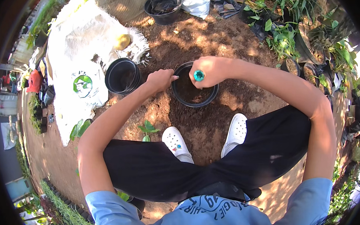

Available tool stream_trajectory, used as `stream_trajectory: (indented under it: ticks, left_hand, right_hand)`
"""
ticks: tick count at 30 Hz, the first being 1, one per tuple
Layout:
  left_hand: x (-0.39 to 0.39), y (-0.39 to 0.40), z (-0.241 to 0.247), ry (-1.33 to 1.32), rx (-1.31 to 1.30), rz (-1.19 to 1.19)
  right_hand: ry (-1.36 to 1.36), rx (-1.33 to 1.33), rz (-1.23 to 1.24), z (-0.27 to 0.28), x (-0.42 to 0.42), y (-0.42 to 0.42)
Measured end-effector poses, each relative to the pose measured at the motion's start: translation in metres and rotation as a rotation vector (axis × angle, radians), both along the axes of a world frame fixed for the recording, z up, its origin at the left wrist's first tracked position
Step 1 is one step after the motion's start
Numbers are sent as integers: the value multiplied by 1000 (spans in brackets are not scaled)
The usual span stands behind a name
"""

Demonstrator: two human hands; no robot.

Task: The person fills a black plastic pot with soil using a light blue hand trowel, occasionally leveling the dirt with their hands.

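A round black plastic pot [195,104] stands on the soil between my feet, with dark soil [185,90] inside. My left hand [160,80] grips its left rim, the thumb pointing toward the wall. Over the pot's right side, my right hand [212,70] is closed around a green handle [198,75]. The handle points up toward me, and whatever tool part lies below it is hidden by the fist and the pot. Just left of my left hand stands a stack of black plastic pots [123,76].
A white woven sack [76,46] with a printed green emblem covers the left ground. Farther off stand a black basin [163,9] and a white plastic bag [196,3]. Potted plants [284,41] crowd the right. A leafy seedling [148,127] lies near my white clogs [176,139].
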State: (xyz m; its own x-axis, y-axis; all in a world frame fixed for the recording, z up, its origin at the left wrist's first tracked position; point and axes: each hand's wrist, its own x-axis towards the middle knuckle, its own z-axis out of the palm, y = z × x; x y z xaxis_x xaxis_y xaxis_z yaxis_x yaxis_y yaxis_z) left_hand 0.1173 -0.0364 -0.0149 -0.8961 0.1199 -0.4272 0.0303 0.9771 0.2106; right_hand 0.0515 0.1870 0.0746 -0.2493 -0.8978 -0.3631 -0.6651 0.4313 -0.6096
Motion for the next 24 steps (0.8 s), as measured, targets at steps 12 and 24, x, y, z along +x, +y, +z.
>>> stream_trajectory:
  ticks: [12, 24]
  left_hand:
    - [-2, 0, -1, -21, 5, -13]
    - [-1, -4, -4, 16, 14, -38]
  right_hand:
    - [-37, -141, -58, -27, 7, 6]
    - [-115, 55, -84, -12, 4, -9]
